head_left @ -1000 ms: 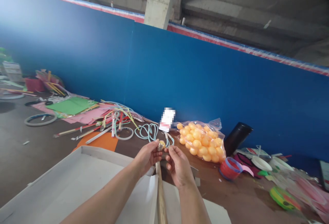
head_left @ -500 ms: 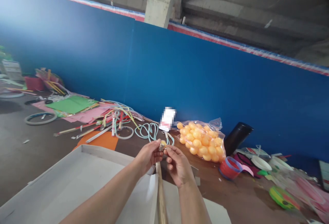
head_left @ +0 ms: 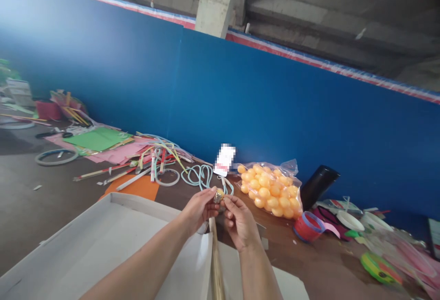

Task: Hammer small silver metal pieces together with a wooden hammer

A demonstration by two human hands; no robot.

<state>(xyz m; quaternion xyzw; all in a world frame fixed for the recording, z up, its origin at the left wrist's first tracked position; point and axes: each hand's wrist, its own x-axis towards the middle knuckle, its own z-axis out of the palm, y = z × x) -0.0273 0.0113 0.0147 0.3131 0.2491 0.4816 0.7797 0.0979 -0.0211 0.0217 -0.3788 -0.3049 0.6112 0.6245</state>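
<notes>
Small Piece Held Up Between My Two Hands

Off to my left the surface (head_left: 337, 268) carries a pale ring (head_left: 57, 157), a green sheet (head_left: 99, 139) and a tangle of straws and strips, with an orange sheet (head_left: 137, 189) close by; nearer to me lies a white tray (head_left: 96, 240), my left forearm stretched over it; my left hand (head_left: 201, 206) grips a small yellow-and-silver piece (head_left: 219, 196) between thumb and fingers; a wooden stick (head_left: 216, 268) runs back toward me below it; my right hand (head_left: 240, 224) meets it from the other side, fingers curled and tips drawn in at the piece's right edge, though I cannot tell whether they pinch anything; further right sit a clear bag of orange balls (head_left: 270, 190), a tilted black cylinder (head_left: 319, 185) and a red cup (head_left: 308, 226).

To do this fingertip work well, I judge the left should be the steady hand and the right should make only small moves; the pinch wants to be firm but light, since the piece looks rounded and could slip or roll; turning the worked spot toward me should help.

Against half a second ago, everything has slid slightly rightward in my view, so my head has probably turned a little; my left grip is unchanged; my right fingertips may have eased off slightly, but they are too small to be sure; the bag, cylinder and cup lie as they did.
</notes>
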